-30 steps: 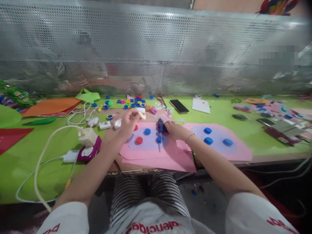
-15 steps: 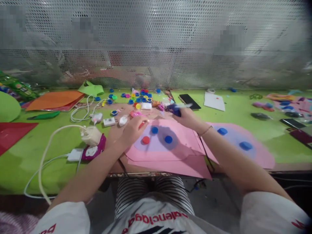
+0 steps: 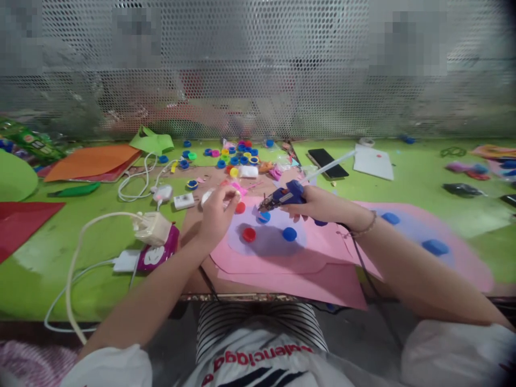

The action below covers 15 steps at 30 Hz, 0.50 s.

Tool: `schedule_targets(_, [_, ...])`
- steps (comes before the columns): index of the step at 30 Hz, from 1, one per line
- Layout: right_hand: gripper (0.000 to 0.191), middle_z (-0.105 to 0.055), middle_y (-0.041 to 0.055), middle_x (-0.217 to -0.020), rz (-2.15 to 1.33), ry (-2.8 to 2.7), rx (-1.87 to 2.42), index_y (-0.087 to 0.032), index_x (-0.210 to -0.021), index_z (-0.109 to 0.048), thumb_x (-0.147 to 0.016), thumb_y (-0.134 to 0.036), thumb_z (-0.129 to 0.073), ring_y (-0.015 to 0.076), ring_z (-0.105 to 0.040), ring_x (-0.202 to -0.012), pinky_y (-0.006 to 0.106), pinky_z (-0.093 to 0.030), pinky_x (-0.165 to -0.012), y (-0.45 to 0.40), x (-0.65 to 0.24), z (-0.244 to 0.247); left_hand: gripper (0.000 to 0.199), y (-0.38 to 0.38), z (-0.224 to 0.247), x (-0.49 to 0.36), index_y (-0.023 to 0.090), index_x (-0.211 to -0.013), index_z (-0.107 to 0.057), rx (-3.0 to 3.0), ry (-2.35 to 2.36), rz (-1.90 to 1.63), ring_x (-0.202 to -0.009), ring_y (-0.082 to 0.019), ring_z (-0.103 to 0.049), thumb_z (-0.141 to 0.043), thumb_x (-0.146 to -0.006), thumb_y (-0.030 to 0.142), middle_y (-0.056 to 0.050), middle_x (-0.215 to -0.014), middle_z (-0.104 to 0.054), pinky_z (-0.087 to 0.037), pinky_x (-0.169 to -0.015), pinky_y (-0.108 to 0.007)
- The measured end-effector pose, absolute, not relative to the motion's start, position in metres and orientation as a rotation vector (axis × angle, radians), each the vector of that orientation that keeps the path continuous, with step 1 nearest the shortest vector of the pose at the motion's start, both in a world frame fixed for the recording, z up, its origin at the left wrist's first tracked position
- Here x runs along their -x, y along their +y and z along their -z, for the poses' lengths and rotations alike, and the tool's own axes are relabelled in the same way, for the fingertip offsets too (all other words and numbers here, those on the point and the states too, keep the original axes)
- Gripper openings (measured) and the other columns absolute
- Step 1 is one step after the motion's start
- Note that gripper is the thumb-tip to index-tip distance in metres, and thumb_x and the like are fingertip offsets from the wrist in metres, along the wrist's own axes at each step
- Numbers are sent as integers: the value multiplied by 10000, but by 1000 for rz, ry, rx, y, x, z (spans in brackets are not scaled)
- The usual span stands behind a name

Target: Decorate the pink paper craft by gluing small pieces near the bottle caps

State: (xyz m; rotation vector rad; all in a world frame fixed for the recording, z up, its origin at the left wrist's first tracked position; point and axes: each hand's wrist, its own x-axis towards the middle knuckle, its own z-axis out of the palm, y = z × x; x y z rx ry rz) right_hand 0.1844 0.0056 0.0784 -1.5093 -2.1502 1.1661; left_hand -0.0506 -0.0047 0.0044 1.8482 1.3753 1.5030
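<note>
My right hand (image 3: pixel 318 203) grips a blue glue gun (image 3: pixel 284 195) with a long translucent glue stick out of its back. The gun's nozzle points left, just above a blue bottle cap (image 3: pixel 264 217). My left hand (image 3: pixel 220 212) is closed in a pinch, a red bottle cap (image 3: pixel 240 208) at its fingertips. Below them, a second red cap (image 3: pixel 249 235) and another blue cap (image 3: pixel 289 234) sit on a lilac paper shape (image 3: pixel 266 248). That shape lies on a pink paper sheet (image 3: pixel 226 262) with rounded corners.
Loose coloured caps (image 3: pixel 237 156) lie at the back by a perforated metal screen (image 3: pixel 258 70). A black phone (image 3: pixel 327 164) and white card (image 3: pixel 373 162) are behind my right hand. Plugs and cables (image 3: pixel 153 228) sit left. Another pink sheet (image 3: pixel 463 266) with blue caps lies right.
My right hand has brought the glue gun forward and lower, over the lilac paper. My left hand stays near the paper's left edge with the red cap. The view has shifted slightly.
</note>
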Motion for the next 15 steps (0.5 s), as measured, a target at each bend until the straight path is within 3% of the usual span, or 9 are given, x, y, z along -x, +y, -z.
schedule_targets(7, [232,-643,22,-565,-1212,-2007,1304,-173,-667,-598,-694,-390,-676,106,-552,-474,230,-459,-433,3,-196,-80,115,-11,-18,44,172,-843,-569,-1530,1057,-1231,-651,-119,-595,-550,-806,278,-9,-654,-627,-466,-661,-250])
schedule_targets(15, [261,-659,49,-618,-1206,-1991,1252,-167,-686,-613,-722,-423,-644,131,-584,-540,261,-479,-488,-5,-201,-75,160,-13,-10,44,216,-899,-648,-1936,1268,-1089,-879,-179,-605,-592,-754,253,-53,-961,-675,-457,-804,-340])
